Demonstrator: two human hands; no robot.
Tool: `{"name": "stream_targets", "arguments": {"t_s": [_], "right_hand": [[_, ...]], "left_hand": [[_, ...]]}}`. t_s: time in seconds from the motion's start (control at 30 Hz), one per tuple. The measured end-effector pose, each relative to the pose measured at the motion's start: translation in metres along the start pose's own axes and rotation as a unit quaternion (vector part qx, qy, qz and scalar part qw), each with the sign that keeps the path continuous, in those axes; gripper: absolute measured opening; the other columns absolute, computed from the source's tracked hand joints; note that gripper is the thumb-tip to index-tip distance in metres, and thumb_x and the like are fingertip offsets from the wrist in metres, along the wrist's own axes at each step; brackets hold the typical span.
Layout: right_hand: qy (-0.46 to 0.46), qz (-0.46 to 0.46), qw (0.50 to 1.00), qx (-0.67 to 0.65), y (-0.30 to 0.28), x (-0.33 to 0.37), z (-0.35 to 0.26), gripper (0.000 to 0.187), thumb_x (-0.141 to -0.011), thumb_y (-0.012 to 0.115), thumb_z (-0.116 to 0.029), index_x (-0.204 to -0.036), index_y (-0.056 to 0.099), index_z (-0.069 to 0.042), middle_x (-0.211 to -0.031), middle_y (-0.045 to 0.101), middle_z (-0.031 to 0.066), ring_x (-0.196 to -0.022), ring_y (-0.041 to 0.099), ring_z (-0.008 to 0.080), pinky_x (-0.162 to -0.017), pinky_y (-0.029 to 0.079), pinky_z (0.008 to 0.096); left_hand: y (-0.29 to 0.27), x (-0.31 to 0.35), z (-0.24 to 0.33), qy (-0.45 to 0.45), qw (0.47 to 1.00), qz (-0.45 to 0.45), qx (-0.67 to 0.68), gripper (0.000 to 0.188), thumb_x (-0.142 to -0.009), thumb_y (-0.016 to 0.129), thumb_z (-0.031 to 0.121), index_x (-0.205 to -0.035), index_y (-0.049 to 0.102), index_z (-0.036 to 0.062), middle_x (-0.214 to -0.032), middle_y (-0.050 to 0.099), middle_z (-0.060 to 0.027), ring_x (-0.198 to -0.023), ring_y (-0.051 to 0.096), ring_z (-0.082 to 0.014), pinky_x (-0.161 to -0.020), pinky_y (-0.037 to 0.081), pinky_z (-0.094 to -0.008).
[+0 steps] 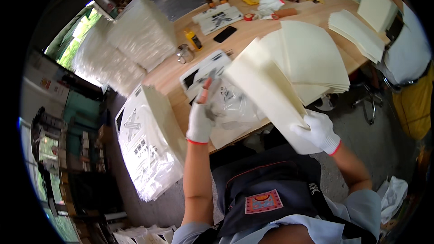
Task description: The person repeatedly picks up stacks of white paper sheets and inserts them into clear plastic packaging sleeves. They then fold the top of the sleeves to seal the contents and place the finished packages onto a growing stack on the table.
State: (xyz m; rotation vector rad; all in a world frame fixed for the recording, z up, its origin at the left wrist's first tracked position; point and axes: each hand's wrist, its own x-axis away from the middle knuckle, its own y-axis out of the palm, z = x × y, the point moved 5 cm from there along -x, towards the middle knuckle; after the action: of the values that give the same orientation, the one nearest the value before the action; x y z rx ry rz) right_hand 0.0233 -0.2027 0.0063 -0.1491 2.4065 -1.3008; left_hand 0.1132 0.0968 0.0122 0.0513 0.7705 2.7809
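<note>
My right hand [318, 132], in a white glove with a red cuff edge, grips the lower end of a cream paper sheaf [266, 92]. The sheaf slants up and left over the table, its edge blurred. My left hand [200, 119], gloved with bare fingertips, is raised at the side of a clear plastic bag [233, 101] with dark print. Its fingers are partly smeared and seem to pinch the bag's film. Below the sheaf's upper end lies part of the bag, hidden by it. Fanned cream sheets [312, 54] lie just beyond, to the right.
Left of the table stands a plastic-wrapped printed stack [147, 140]; larger wrapped stacks [142, 31] rise behind. A phone [225, 34], a yellow bottle [193, 39], a glass jar [184, 53] and red tape [248, 16] lie on the table [165, 81]. Another person [409, 47] sits at far right.
</note>
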Motion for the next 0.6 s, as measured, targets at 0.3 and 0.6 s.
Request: {"name": "stream_targets", "arguments": {"t_s": [0.3,0.6], "right_hand": [[-0.049,-0.255,0.966,0.0,0.062,-0.041,-0.008,0.03,-0.081,0.062,-0.037,-0.076,0.062,-0.007,-0.066,0.06,0.0091,-0.061,0.06,0.0279,-0.058,0.05,0.0351],[-0.142,-0.102,0.978,-0.11,0.144,-0.069,-0.019,0.032,-0.079,0.065,-0.022,-0.103,0.065,-0.001,-0.103,0.066,0.0111,-0.095,0.062,0.0325,-0.085,0.048,0.0388]], "left_hand": [[0.051,0.083,-0.059,0.005,0.887,-0.018,-0.461,0.063,-0.082,0.062,0.003,-0.139,0.037,0.0016,-0.114,0.062,-0.0135,-0.086,0.063,-0.0182,-0.076,0.05,-0.03],[0.117,0.066,-0.053,0.282,0.803,-0.007,-0.525,0.019,-0.073,0.059,-0.001,-0.089,0.06,0.0103,-0.076,0.063,-0.008,-0.066,0.063,-0.0264,-0.056,0.048,-0.0374]]}}
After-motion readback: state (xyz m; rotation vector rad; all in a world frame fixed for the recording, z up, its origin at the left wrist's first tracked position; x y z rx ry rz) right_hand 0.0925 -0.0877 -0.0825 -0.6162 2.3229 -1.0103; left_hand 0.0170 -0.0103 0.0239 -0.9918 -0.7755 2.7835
